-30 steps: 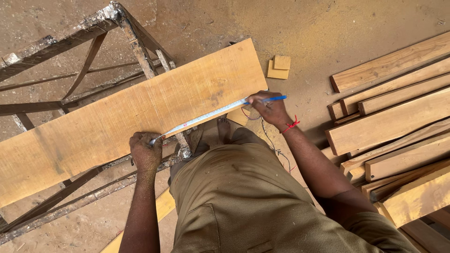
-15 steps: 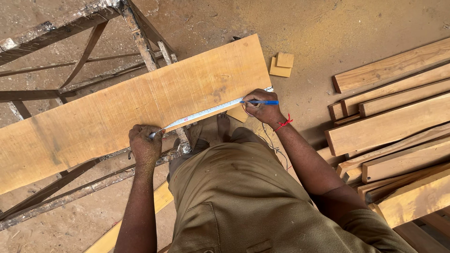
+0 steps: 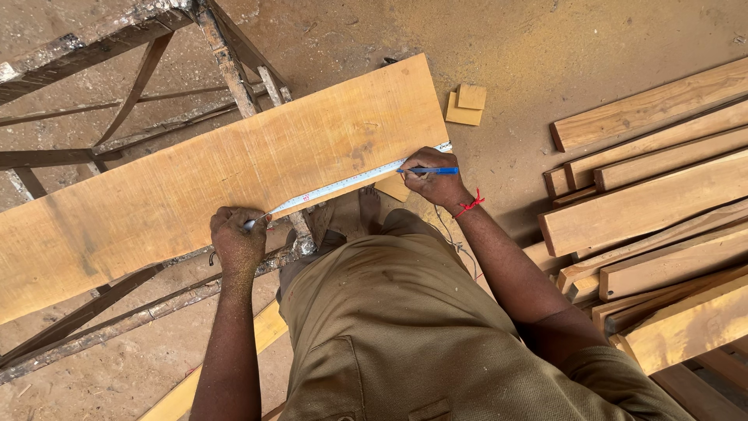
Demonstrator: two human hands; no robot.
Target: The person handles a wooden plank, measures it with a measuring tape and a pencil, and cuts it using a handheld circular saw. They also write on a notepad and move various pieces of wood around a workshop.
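A wide, pale wooden plank lay slantwise across a worn metal trestle frame, its right end raised toward the top of the view and its left end running out past the picture's edge. Along the plank's near edge a white measuring tape was stretched flat on the wood. The left hand was closed in a fist over the tape's lower end, pressing it against the plank's edge just above a bar of the frame. The right hand, with a red thread tied around its wrist, was curled around a blue pen held roughly level, the tip pointing left and meeting the tape near the plank's right end. The person stood just beside the plank in olive-brown clothes, with a bare foot showing on the ground below the tape. To the right, well apart from the plank, a stack of sawn timber boards lay on the sandy floor, and two small square wood offcuts, one on top of the other, sat on the sand just beyond the plank's right end.
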